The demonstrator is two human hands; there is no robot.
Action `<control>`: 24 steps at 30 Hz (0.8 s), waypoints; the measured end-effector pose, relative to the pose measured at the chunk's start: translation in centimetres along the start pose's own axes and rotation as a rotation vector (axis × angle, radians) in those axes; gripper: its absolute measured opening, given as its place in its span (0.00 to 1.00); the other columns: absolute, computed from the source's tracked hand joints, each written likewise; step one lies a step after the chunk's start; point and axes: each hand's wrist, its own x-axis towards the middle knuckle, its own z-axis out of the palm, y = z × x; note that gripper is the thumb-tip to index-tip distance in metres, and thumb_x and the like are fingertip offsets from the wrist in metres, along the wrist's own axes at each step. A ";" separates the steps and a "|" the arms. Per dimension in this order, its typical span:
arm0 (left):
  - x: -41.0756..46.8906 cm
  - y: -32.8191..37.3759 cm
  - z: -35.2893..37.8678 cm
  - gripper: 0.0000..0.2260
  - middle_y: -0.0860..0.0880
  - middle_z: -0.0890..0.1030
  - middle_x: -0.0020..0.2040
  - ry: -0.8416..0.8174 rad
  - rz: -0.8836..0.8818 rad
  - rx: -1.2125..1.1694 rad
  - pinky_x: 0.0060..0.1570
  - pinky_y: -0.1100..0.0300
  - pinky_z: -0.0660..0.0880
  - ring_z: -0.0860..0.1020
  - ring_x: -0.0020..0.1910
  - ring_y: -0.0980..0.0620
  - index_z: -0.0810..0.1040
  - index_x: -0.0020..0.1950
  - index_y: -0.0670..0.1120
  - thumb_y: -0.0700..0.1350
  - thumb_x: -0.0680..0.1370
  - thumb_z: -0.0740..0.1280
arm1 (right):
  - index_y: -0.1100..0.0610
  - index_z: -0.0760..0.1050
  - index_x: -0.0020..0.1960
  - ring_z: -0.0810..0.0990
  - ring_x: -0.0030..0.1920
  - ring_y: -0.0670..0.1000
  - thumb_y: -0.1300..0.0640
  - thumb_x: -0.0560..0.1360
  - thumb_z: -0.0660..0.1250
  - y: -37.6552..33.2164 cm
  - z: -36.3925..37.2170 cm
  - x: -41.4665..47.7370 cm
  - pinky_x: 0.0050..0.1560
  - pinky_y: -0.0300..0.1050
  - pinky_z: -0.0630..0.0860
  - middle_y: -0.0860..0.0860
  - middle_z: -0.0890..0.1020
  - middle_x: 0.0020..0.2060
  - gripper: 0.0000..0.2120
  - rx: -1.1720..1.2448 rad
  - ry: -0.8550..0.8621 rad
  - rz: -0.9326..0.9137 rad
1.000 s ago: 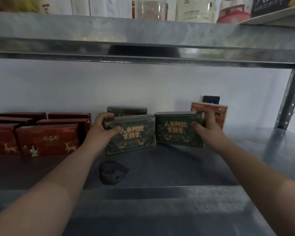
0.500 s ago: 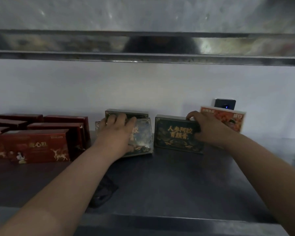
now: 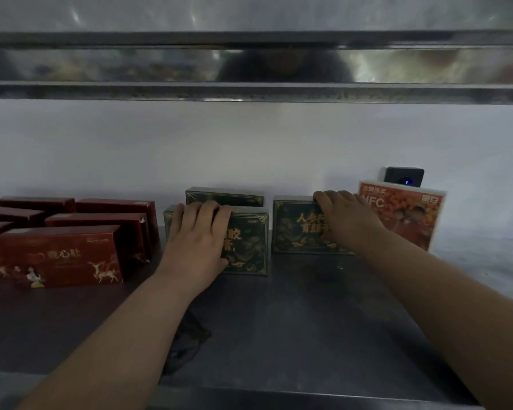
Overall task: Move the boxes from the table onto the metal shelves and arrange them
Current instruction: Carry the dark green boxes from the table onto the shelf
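Two dark green boxes with gold lettering stand upright side by side on the metal shelf (image 3: 308,315). My left hand (image 3: 197,238) lies flat over the front and top of the left green box (image 3: 246,241), fingers curled over its upper edge. Over the top right corner of the right green box (image 3: 296,226) rests my right hand (image 3: 347,220). A third green box (image 3: 224,197) stands behind the left one, near the wall.
Several dark red boxes (image 3: 57,255) with deer pictures fill the shelf's left side. An orange and white box (image 3: 403,214) leans at the back right, below a small black device (image 3: 404,177) on the wall. The upper shelf's rail (image 3: 249,66) runs overhead. A dark crumpled object (image 3: 187,341) lies near the front.
Both green boxes went from held in the air to standing on the shelf, further back. My hands shifted from gripping their sides to resting on their tops and fronts.
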 end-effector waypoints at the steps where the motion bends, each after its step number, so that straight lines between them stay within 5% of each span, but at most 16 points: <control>1: -0.1 -0.1 0.1 0.46 0.39 0.70 0.66 -0.001 -0.004 0.001 0.68 0.32 0.62 0.68 0.65 0.35 0.67 0.72 0.42 0.52 0.58 0.81 | 0.55 0.56 0.76 0.68 0.71 0.59 0.46 0.72 0.73 -0.1 0.2 0.1 0.72 0.59 0.64 0.56 0.69 0.71 0.40 0.002 0.005 0.009; 6: -0.4 -0.6 0.0 0.47 0.38 0.70 0.66 -0.012 -0.043 0.010 0.68 0.31 0.62 0.67 0.64 0.35 0.68 0.72 0.41 0.52 0.58 0.81 | 0.56 0.53 0.79 0.59 0.77 0.61 0.49 0.74 0.71 -0.5 1.2 0.0 0.77 0.62 0.54 0.57 0.63 0.76 0.40 0.023 0.035 0.062; 11: -0.5 0.1 -0.8 0.48 0.38 0.67 0.69 -0.068 -0.072 -0.021 0.70 0.28 0.56 0.63 0.70 0.34 0.63 0.76 0.44 0.56 0.61 0.78 | 0.54 0.40 0.82 0.44 0.81 0.62 0.45 0.78 0.66 -0.8 1.0 -0.9 0.78 0.63 0.46 0.57 0.48 0.81 0.45 0.073 -0.014 0.088; 13: -0.6 0.5 -1.8 0.44 0.38 0.65 0.71 -0.045 -0.088 -0.060 0.71 0.30 0.53 0.62 0.71 0.34 0.61 0.77 0.46 0.57 0.65 0.74 | 0.53 0.43 0.82 0.46 0.80 0.63 0.42 0.77 0.66 -1.4 0.1 -2.1 0.78 0.64 0.49 0.58 0.50 0.81 0.44 0.106 -0.002 0.069; 16: -1.4 2.0 -3.8 0.31 0.41 0.71 0.65 -0.003 -0.039 -0.183 0.61 0.38 0.72 0.69 0.64 0.38 0.68 0.73 0.45 0.55 0.72 0.66 | 0.52 0.57 0.80 0.61 0.77 0.61 0.43 0.77 0.65 -2.8 -2.2 -5.4 0.75 0.58 0.63 0.58 0.64 0.77 0.36 0.188 -0.060 0.047; 19: -3.8 4.0 -4.7 0.24 0.49 0.74 0.63 -0.191 0.001 -0.402 0.57 0.50 0.75 0.73 0.61 0.48 0.71 0.70 0.51 0.58 0.76 0.57 | 0.50 0.68 0.74 0.73 0.69 0.57 0.45 0.80 0.62 -4.8 -3.3 -10.1 0.67 0.48 0.71 0.55 0.75 0.70 0.24 0.298 -0.253 0.013; 24: -8.4 6.2 -5.3 0.24 0.54 0.69 0.74 -0.428 0.065 -0.552 0.70 0.57 0.64 0.66 0.73 0.53 0.70 0.74 0.55 0.60 0.80 0.53 | 0.46 0.63 0.78 0.63 0.76 0.49 0.41 0.84 0.54 -7.4 -4.1 -17.5 0.73 0.39 0.56 0.47 0.65 0.77 0.24 0.437 -0.333 0.042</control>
